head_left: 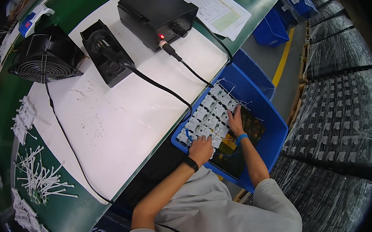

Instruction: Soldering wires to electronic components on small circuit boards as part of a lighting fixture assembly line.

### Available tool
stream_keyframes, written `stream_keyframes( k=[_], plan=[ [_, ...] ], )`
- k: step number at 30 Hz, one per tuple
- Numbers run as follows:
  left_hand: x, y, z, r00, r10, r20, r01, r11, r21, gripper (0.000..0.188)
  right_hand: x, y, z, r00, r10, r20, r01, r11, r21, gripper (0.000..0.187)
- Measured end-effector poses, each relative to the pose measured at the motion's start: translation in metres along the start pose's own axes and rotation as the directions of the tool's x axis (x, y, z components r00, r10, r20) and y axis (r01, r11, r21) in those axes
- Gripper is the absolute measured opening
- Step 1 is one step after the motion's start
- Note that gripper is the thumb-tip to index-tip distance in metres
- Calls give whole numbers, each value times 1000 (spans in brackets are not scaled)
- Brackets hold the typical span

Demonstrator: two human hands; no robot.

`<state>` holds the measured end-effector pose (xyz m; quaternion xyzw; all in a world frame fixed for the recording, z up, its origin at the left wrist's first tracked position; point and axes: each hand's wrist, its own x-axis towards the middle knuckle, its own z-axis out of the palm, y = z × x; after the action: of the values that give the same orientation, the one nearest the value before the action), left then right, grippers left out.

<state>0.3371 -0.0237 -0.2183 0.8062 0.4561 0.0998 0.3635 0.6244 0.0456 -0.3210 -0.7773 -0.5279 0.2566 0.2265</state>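
Observation:
A panel of white plastic parts (211, 113) in joined rows, with thin white wires at its edges, lies tilted inside a blue bin (272, 128). My left hand (201, 150), with a black band at the wrist, curls its fingers over the panel's near edge. At the panel's right edge is my right hand (235, 119), a blue strap round its wrist, thumb on the white parts and fingers along the side. The undersides of both grips are hidden. Beneath the panel, a dark, yellowish-brown layer (251, 130) shows in the bin.
On the white mat (108, 136) stand a soldering station (157, 17), an iron holder (107, 52) and a black fan (45, 55); cables trail across. White-wired pieces (45, 177) lie at left. Wrapped stacks (337, 120) rise at right. Paper sheets (214, 9) lie at the back.

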Motion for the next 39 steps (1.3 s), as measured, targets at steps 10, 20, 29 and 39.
stream_keyframes(
  k=[10, 20, 29, 39],
  plan=[
    [4, 1, 5, 963, 141, -228, -183, 967, -177, 25, 47, 37, 11, 990, -36, -133, 36, 999, 2, 67],
    [-261, 62, -326, 887, -89, -453, -30, 968, -250, 47, -45, -130, -40, 919, 176, 354, -26, 920, -392, 87],
    [-258, -164, -475, 138, -602, -787, 841, 490, -227, 112, -91, -291, -56, 867, -231, 441, 364, 899, -243, 69],
    [-207, -202, -465, 47, -643, -764, 917, 331, -222, 99, -100, -243, -67, 854, -172, 491, 333, 906, -261, 69]
  ],
)
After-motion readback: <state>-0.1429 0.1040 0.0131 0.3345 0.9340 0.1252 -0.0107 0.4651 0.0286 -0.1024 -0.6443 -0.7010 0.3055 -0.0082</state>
